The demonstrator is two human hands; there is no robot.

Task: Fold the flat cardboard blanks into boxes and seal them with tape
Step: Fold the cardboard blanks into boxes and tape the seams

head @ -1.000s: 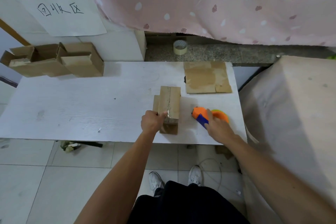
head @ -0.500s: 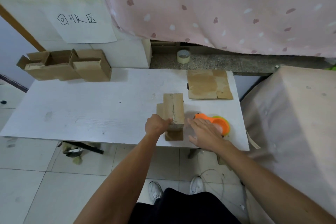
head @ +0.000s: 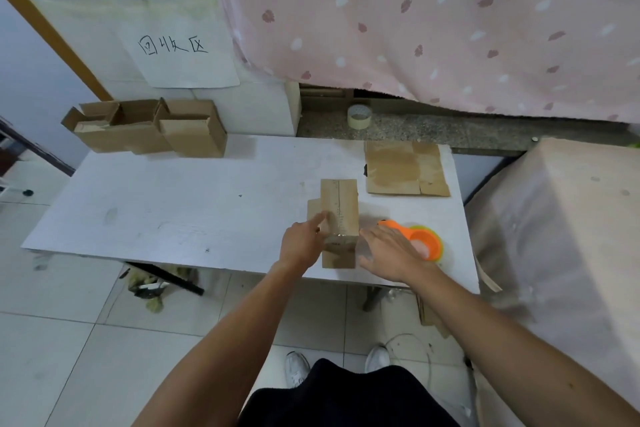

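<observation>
While left hand [head: 300, 243], right hand [head: 388, 253] flank 1 box [head: 339, 215], 3 boxes [head: 149, 130] stand far-left.

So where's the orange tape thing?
In the head view, the orange tape dispenser lies front right on the white table, just right of the cardboard box, partly behind the right hand.

Handwritten in black marker on a white sheet of paper [head: 188, 59]: 3 Chinese characters, 回收区, set in 1 row across the upper half of the sheet, large and easy to read. Stuck flat on the front of the big white block [head: 104, 31] behind the far left end of the table [head: 156, 211]. On the near end face of the cardboard box [head: 339, 204] at the table's front edge, only a few small dark marks, too blurred to read.
</observation>
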